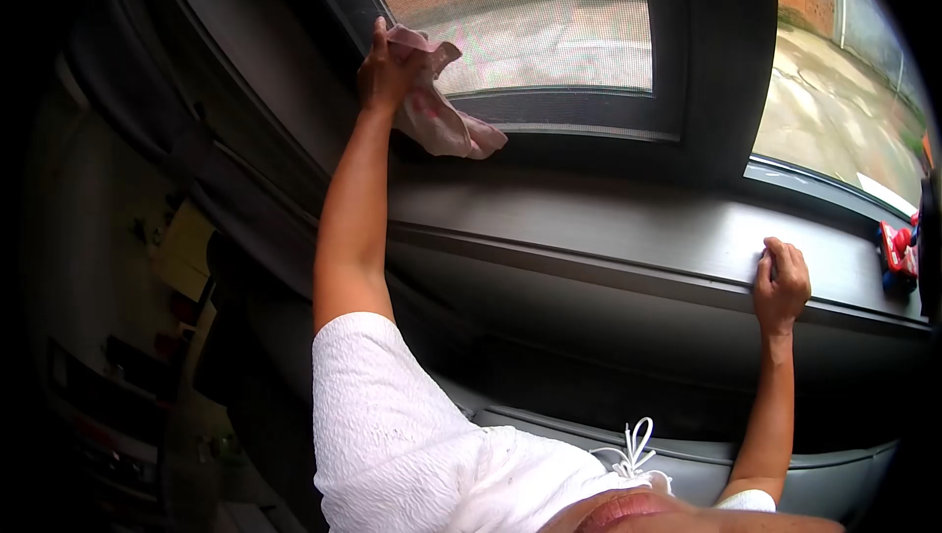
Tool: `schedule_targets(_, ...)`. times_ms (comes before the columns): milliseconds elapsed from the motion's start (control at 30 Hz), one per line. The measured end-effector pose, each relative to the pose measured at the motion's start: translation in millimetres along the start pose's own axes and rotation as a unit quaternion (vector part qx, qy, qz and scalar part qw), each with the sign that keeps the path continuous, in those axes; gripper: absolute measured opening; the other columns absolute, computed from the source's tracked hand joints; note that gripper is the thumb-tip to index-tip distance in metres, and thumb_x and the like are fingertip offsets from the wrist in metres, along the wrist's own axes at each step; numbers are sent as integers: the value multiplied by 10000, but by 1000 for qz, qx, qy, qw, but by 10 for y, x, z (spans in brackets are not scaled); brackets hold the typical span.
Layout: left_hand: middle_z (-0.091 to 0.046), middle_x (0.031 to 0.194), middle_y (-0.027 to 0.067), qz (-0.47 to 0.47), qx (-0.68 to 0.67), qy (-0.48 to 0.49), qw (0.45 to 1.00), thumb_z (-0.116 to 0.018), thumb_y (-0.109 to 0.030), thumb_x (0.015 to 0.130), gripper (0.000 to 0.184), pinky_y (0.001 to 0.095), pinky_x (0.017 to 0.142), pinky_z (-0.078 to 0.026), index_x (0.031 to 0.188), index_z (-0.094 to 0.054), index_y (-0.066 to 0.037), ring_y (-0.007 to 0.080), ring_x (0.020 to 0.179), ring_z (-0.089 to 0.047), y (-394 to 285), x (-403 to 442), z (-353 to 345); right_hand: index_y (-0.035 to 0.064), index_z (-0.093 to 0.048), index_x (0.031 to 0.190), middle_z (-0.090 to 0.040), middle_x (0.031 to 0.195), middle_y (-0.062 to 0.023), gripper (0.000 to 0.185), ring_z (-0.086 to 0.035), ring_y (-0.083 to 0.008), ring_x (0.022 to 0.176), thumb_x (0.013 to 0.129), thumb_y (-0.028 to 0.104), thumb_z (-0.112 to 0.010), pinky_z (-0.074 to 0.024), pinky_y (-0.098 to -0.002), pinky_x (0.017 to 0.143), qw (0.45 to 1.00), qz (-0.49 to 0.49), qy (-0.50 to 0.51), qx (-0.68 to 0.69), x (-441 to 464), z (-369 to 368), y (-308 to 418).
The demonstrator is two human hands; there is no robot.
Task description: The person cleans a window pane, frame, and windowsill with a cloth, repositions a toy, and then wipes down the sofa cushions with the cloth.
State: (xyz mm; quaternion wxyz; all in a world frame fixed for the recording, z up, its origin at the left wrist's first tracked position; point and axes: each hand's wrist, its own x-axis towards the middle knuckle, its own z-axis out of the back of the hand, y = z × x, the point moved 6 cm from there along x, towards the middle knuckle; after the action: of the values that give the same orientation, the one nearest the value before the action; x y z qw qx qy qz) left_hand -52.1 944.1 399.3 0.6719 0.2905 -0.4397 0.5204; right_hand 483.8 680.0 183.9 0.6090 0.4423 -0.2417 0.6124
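We face a dark-framed mesh window [530, 23] above a long, smooth grey sill [589, 219]. At left, our left hand [385, 72] grasps a pale pink cloth [434, 121] beside the frame; at right, our right hand [782, 280] curls at the sill's near edge, its grip's contents unclear, near a red-and-blue toy [899, 253].

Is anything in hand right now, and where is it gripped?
The left hand holds a pinkish cloth by its bunched upper part, the lower end hanging loose. Nothing shows in the curled right hand.

White textured top [388, 415] — white drawstring [633, 453]
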Motion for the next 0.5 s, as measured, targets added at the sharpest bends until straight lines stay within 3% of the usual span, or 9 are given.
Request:
schedule_targets(300, -632, 1225, 248, -47, -8, -44, 998, -736, -578, 768, 952, 488, 838, -553, 1461, -344, -56, 454, 1050, -644, 15, -32, -30, 38, -683, 961, -691, 891, -106, 166, -668, -257, 818, 825, -13, -603, -534, -355, 741, 1000, 2, -4, 7, 0, 1, 5)
schedule_targets(500, -660, 1160, 247, -30, -4, -23, 999, -801, -495, 745, 944, 476, 853, -544, 1462, -340, -88, 454, 1024, -655, 22, -8, -26, 42, -681, 960, -687, 885, -103, 162, -664, -254, 819, 826, -9, -606, -530, -352, 744, 1000, 1, 1, 3, 6, 8, 17)
